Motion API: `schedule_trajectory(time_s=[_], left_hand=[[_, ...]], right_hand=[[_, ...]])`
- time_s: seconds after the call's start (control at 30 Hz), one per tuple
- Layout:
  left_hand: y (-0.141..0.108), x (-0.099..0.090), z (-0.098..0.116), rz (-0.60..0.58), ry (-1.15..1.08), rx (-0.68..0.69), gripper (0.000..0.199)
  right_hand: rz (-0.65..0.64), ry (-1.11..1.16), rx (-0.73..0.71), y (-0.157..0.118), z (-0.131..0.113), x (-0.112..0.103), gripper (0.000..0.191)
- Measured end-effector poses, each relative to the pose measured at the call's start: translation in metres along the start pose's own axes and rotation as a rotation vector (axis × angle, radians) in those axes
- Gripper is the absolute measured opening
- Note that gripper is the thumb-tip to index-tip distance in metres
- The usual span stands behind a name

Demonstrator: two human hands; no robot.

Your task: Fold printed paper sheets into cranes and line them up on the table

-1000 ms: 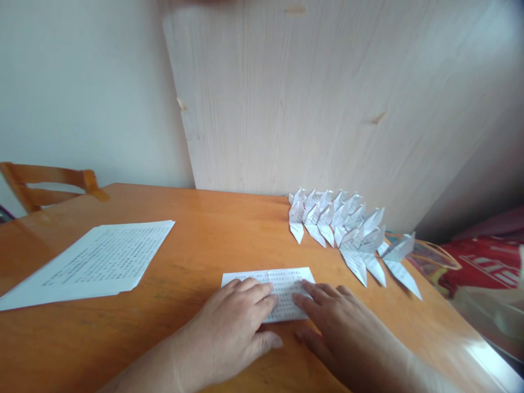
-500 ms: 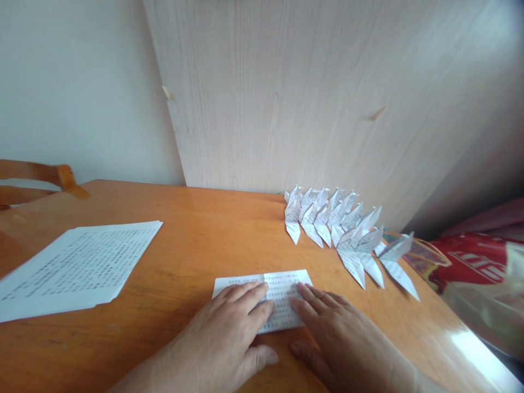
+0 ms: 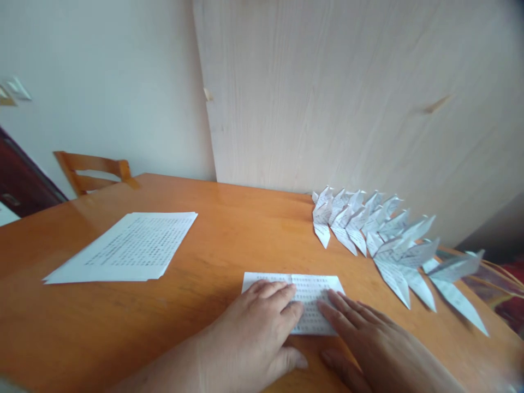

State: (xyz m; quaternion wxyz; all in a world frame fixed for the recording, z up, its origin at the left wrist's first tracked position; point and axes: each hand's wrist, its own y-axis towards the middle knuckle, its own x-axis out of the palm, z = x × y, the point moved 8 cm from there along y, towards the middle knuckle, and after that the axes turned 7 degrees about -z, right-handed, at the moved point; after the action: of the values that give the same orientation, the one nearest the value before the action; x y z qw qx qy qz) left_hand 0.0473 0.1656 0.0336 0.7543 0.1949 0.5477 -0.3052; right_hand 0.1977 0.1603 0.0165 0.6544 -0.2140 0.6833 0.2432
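Observation:
A folded rectangle of printed white paper lies flat near the table's front edge. My left hand rests palm down on its left part, covering much of it, with the thumb apart on the wood. On the right part of the paper lie the fingertips of my right hand, its fingers stretched out and its thumb on the table just below the sheet. Neither hand grips anything. Behind and right of the hands stand several folded paper pieces in rows, their pointed tips upward.
On the left of the wooden table lies a stack of printed sheets. A wooden chair stands beyond the far left corner. Behind the table rises a pale wood panel. Something red shows past the right edge.
The view has turned left, so the table's things appear farther right and more of the chair shows. Both hands remain on the folded paper in much the same pose.

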Motion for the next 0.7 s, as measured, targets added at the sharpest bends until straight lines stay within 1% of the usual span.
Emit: schedule_trajectory(time_s=[0.17,0.37,0.7], left_hand=[[0.000,-0.001,0.003,0.018,0.019,0.007,0.052],[-0.001,0.000,0.003,0.015,0.040,0.019,0.054],[0.000,-0.002,0.005,0.028,0.030,0.028,0.052]], right_hand=[[0.014,0.011,-0.031,-0.002,0.008,0.009,0.049],[0.044,0.021,-0.045,-0.005,0.015,0.013,0.048],[0.077,-0.057,-0.091,-0.006,0.017,0.019,0.048]])
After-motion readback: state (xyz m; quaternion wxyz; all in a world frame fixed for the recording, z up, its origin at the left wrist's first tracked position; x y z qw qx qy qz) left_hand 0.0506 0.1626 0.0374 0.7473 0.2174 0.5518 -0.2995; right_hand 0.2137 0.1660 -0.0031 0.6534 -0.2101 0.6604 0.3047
